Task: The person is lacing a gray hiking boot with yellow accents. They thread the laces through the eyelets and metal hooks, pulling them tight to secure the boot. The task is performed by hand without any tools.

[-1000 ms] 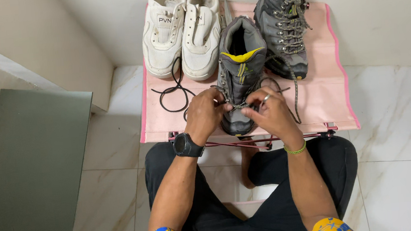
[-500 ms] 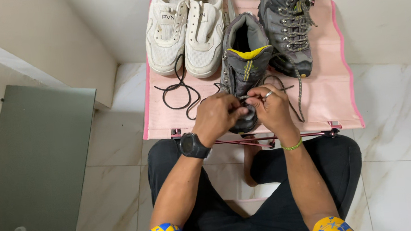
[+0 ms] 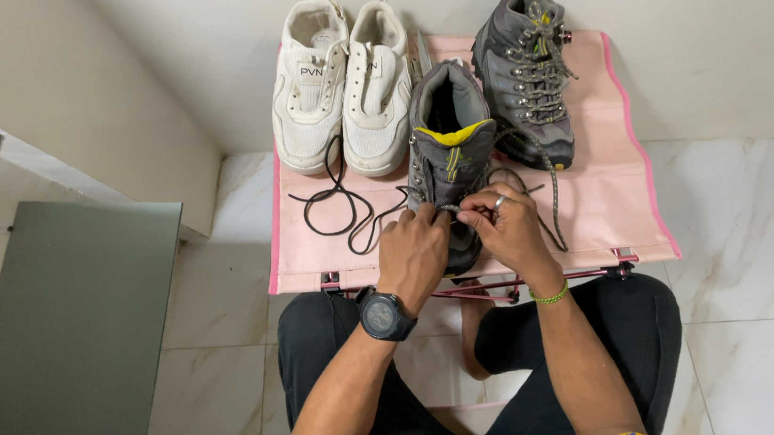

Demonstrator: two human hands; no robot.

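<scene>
The left hand (image 3: 414, 255) and right hand (image 3: 504, 227) are both pinched on the lace (image 3: 451, 209) of the grey boot (image 3: 445, 150), which stands on the pink bench (image 3: 600, 216). A loose black lace (image 3: 339, 208) lies just left of the boot, below the white sneakers (image 3: 341, 85); a second grey boot (image 3: 526, 72) stands to its right.

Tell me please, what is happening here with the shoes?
A seated person works on a grey boot with a yellow tongue, on a pink folding table. Left hand and right hand pinch its lace near the toe. A second grey boot, already laced, and two white sneakers stand behind; a loose black lace lies beside.
</scene>
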